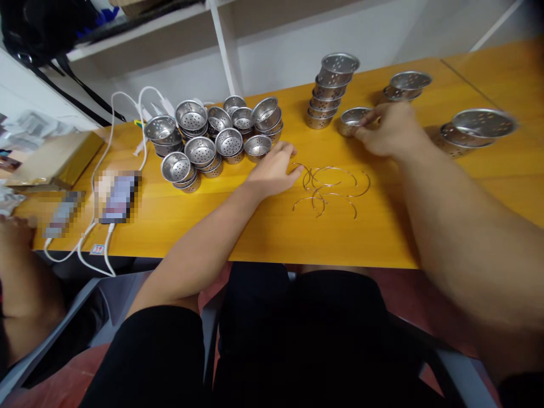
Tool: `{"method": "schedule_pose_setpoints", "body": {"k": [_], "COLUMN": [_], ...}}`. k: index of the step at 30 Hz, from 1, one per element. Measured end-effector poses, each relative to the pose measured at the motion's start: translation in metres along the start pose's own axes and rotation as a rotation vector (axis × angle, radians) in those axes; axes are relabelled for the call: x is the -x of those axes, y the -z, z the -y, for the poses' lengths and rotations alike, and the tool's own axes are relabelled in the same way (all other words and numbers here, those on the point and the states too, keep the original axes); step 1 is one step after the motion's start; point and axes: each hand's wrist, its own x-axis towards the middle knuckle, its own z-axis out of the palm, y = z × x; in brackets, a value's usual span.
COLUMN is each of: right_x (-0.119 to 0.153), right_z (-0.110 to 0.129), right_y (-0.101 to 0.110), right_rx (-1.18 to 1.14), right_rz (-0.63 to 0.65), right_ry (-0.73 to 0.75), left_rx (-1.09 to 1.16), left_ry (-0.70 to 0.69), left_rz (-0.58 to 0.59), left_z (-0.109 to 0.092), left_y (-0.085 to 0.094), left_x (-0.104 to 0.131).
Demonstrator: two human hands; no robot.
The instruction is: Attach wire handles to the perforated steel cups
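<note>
My right hand [389, 130] is closed, with thumb and fingers on the near edge of a small perforated metal cup [349, 126] that stands on the table. Just left of that cup rises a tall stack of similar cups [323, 99]. My left hand [276, 169] rests on the table with its thumb apart from its fingers, holding nothing visible. Its fingertips are close to a perforated cup [257, 147] at the edge of a large group of stacked cups [199, 150]. Several thin curved metal wires [327, 184] lie between my hands.
More perforated cups stand at the right, one nested stack [406, 85] behind my right hand and another [467, 130] beyond my forearm. Two phones [120, 198] with white cables lie at the left, near a cardboard box [59, 156]. Another person's arm [25, 283] is at far left.
</note>
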Motion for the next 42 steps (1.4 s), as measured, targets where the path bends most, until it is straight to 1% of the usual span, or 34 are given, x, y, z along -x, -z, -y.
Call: {"method": "schedule_pose_setpoints", "body": {"k": [1, 2, 5, 7, 8, 9, 10, 11, 12, 14, 16, 17, 18, 19, 22, 23, 24, 26, 29, 32, 35, 37, 40, 42], "right_x": [0.003, 0.007, 0.021, 0.031, 0.036, 0.041, 0.046, 0.050, 0.053, 0.055, 0.052, 0.048, 0.045, 0.041, 0.034, 0.033, 0.033, 0.033, 0.033, 0.032, 0.033, 0.036, 0.044, 0.048], "right_z": [0.009, 0.019, 0.046, 0.060, 0.067, 0.073, 0.078, 0.083, 0.086, 0.088, 0.083, 0.079, 0.074, 0.069, 0.062, 0.063, 0.064, 0.067, 0.069, 0.065, 0.062, 0.063, 0.067, 0.067], "right_y": [0.006, 0.012, 0.028, 0.035, 0.036, 0.037, 0.036, 0.035, 0.034, 0.031, 0.030, 0.031, 0.032, 0.034, 0.039, 0.040, 0.041, 0.041, 0.042, 0.042, 0.040, 0.036, 0.028, 0.022], "right_rx": [-0.010, -0.023, -0.083, -0.153, -0.204, -0.254, -0.311, -0.366, -0.427, -0.566, -0.613, -0.579, -0.496, -0.391, -0.097, -0.024, 0.034, 0.106, 0.158, 0.150, 0.071, -0.011, -0.165, -0.258], "right_rz": [-0.023, -0.061, -0.112, -0.062, -0.002, 0.093, 0.180, 0.256, 0.311, 0.380, 0.385, 0.383, 0.389, 0.430, 0.652, 0.692, 0.702, 0.678, 0.642, 0.636, 0.644, 0.640, 0.661, 0.643], "right_ry": [-0.060, -0.043, 0.064, 0.282, 0.403, 0.501, 0.559, 0.578, 0.574, 0.499, 0.423, 0.403, 0.396, 0.395, 0.345, 0.314, 0.285, 0.237, 0.214, 0.246, 0.309, 0.403, 0.591, 0.617], "left_rx": [0.015, 0.041, 0.167, 0.242, 0.260, 0.262, 0.254, 0.239, 0.225, 0.199, 0.166, 0.146, 0.127, 0.114, 0.105, 0.106, 0.106, 0.112, 0.123, 0.140, 0.160, 0.147, 0.110, 0.105], "left_ry": [0.000, -0.003, -0.024, -0.043, -0.050, -0.055, -0.057, -0.061, -0.066, -0.080, -0.079, -0.070, -0.058, -0.047, -0.034, -0.033, -0.032, -0.031, -0.039, -0.085, -0.120, -0.090, -0.035, -0.036], "left_rz": [-0.004, -0.009, -0.036, -0.052, -0.064, -0.077, -0.095, -0.114, -0.136, -0.167, -0.185, -0.191, -0.196, -0.199, -0.205, -0.202, -0.199, -0.195, -0.195, -0.196, -0.200, -0.198, -0.192, -0.191], "left_z": [0.001, 0.002, 0.007, 0.009, 0.010, 0.011, 0.012, 0.012, 0.013, 0.014, 0.015, 0.015, 0.016, 0.016, 0.015, 0.015, 0.015, 0.016, 0.019, 0.023, 0.024, 0.021, 0.015, 0.014], "left_y": [-0.001, -0.003, -0.012, -0.019, -0.022, -0.024, -0.026, -0.026, -0.026, -0.024, -0.023, -0.022, -0.022, -0.022, -0.022, -0.022, -0.022, -0.023, -0.024, -0.026, -0.027, -0.025, -0.019, -0.017], "left_x": [0.000, -0.001, -0.003, -0.006, -0.007, -0.008, -0.009, -0.010, -0.010, -0.011, -0.011, -0.011, -0.011, -0.012, -0.012, -0.012, -0.012, -0.013, -0.013, -0.013, -0.014, -0.014, -0.012, -0.011]}}
